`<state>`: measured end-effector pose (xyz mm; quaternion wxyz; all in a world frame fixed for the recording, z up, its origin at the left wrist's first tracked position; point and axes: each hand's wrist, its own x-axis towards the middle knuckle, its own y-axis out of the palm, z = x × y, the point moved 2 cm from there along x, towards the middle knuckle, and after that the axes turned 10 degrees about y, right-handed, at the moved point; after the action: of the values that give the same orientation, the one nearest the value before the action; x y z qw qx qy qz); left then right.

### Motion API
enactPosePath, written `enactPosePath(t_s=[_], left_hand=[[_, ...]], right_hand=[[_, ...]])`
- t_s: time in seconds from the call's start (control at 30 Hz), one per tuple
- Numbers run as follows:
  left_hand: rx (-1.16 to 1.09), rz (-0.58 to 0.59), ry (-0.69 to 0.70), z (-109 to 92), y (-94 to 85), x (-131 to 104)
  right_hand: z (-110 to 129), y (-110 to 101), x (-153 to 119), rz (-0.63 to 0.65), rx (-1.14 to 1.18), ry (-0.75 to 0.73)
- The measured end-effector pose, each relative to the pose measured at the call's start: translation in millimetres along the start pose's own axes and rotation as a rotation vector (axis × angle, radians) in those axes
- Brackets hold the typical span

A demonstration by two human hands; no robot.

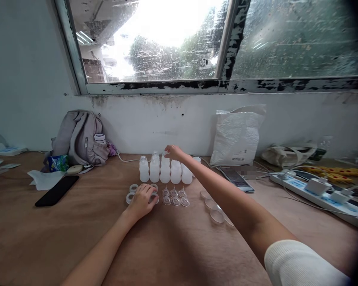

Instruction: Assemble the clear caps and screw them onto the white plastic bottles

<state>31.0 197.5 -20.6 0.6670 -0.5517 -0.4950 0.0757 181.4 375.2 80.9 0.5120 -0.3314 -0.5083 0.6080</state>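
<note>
Several frosted white baby bottles [144, 174] stand upright in rows near the wall, the left ones topped with clear pieces. Over the middle bottle [165, 174], my right hand [173, 152] is closed in a pinch on a small clear teat [166, 153] at the bottle's top. My left hand [142, 198] rests over the white rings [130, 197], fingers apart, with a ring [154, 198] showing between thumb and forefinger. It covers part of the group. Just right of it lie clear teats [176, 200] in two rows. Clear round caps [217, 216] lie partly hidden under my right forearm.
Left on the table are a black phone [57, 191], white tissue [44, 179] and a grey backpack [82, 139]. A white plastic bag [237, 137] leans on the wall at the right, near another phone [236, 179]. Cables run to a power strip [322, 194].
</note>
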Motion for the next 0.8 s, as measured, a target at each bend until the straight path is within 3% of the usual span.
enactPosePath(t_s=[0.23,0.4,0.63,0.8], left_hand=[[0.025,0.033,0.004,1.4,3.5,-2.6],[0.057,0.023,-0.012,4.9,8.0,-5.6],[0.027,-0.07,0.017,-3.0,1.2,-1.2],[-0.018,-0.128,0.103,-19.7,-5.2,0.5]], right_hand=[[0.6,-7.8,-13.8,-0.076,0.046,-0.039],[-4.0,-12.5,-54.8,-0.189,0.077,-0.074],[-42.7,39.3,-148.5,-0.054,0.028,-0.031],[-58.9,58.7,-173.0,-0.018,0.068,0.004]])
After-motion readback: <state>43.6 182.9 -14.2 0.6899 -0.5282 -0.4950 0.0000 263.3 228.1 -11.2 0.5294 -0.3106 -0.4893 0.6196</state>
